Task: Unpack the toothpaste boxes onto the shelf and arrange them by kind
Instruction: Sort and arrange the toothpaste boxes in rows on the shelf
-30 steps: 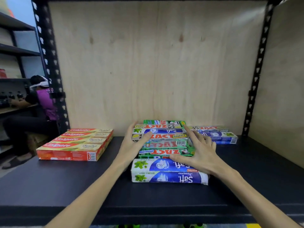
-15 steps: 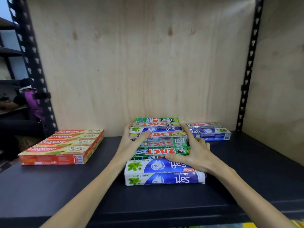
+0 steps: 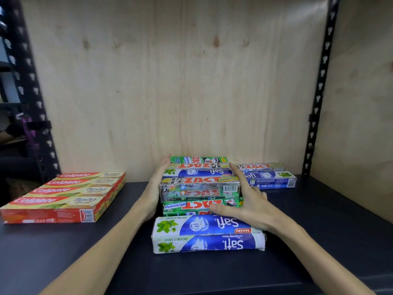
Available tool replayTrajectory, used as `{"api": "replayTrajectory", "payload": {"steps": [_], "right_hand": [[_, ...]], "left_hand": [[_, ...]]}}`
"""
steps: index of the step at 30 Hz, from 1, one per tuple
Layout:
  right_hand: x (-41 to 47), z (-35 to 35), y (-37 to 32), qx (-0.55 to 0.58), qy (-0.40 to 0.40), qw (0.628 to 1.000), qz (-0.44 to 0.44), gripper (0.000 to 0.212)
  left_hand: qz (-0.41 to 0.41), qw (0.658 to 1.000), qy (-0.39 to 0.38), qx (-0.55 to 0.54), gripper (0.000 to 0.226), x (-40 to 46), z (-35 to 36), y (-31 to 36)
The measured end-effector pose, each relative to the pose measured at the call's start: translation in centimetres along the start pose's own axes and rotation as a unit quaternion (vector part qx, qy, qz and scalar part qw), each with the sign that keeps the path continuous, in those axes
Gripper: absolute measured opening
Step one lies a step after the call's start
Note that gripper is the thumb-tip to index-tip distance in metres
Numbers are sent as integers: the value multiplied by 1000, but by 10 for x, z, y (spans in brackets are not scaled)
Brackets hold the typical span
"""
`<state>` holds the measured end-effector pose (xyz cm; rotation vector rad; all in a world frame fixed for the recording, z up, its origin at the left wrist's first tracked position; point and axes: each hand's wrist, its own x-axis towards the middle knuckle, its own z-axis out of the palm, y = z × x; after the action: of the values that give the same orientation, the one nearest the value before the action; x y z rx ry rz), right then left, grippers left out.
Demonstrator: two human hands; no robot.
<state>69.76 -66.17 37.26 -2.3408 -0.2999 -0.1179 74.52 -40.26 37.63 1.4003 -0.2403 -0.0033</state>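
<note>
Head view: left hand (image 3: 156, 188) flat, fingers straight, against left ends of the mixed Zact/Safi boxes (image 3: 200, 186) mid-shelf (image 3: 63, 252). Right hand (image 3: 248, 201) spread over their right ends, thumb on a green Zact box (image 3: 191, 206). Colgate boxes (image 3: 63, 194) lie left, apart.

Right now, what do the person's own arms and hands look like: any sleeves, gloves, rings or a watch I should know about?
Both forearms are bare as far as the picture's lower edge, with no sleeves showing. The left hand and right hand wear no gloves. No rings, watch, bands or markings are visible on the fingers or wrists, though the left hand's fingers are partly hidden behind the boxes.
</note>
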Motion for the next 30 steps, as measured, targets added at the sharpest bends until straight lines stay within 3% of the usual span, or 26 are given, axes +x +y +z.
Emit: {"api": "replayTrajectory", "payload": {"steps": [5,9,13,18,30], "right_hand": [[10,-8,3,92,2,995,-41,108],[16,-13,1,-12,49,997,-60,99],[33,-19,-4,-4,39,997,-67,92],[54,-14,4,68,7,995,-72,90],[54,-18,20,98,12,992,-72,96]], "left_hand": [[65,997,20,24,65,8,-4,-6],[93,995,17,38,54,8,-1,-1],[90,995,15,27,55,14,-5,-5],[84,996,7,21,60,16,-9,-7],[72,997,0,21,66,25,-2,-14]]}}
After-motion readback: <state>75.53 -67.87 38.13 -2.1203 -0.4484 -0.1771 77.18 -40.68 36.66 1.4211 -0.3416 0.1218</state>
